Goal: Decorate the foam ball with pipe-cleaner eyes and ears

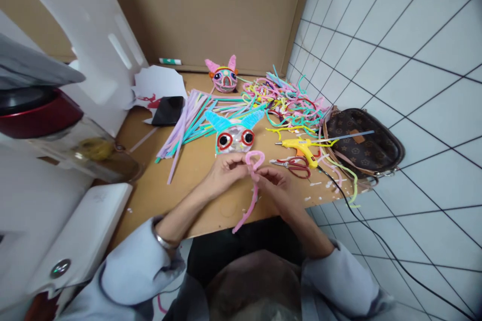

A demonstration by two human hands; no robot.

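Between my two hands is a pink pipe cleaner [250, 209], bent into a heart-like loop at the top with a tail hanging toward the table's front edge. My left hand [230, 171] pinches it at the loop's left side. Just under the loop, my right hand [277, 188] pinches it from the other side. Right behind my hands sits a craft animal head [235, 135] with blue ears and red-rimmed black eyes. To the right lie red-handled scissors [299, 166] and a yellow glue gun [301, 146] with a glue stick in it.
Straight pipe cleaners [192, 120] lie left of centre; a tangled heap [289, 103] spreads at the back right. A finished-looking pink-eared head [225, 77] stands behind. A black phone [168, 111] lies left, a brown handbag [363, 143] right. The glue gun's black cord [361, 220] trails off the table.
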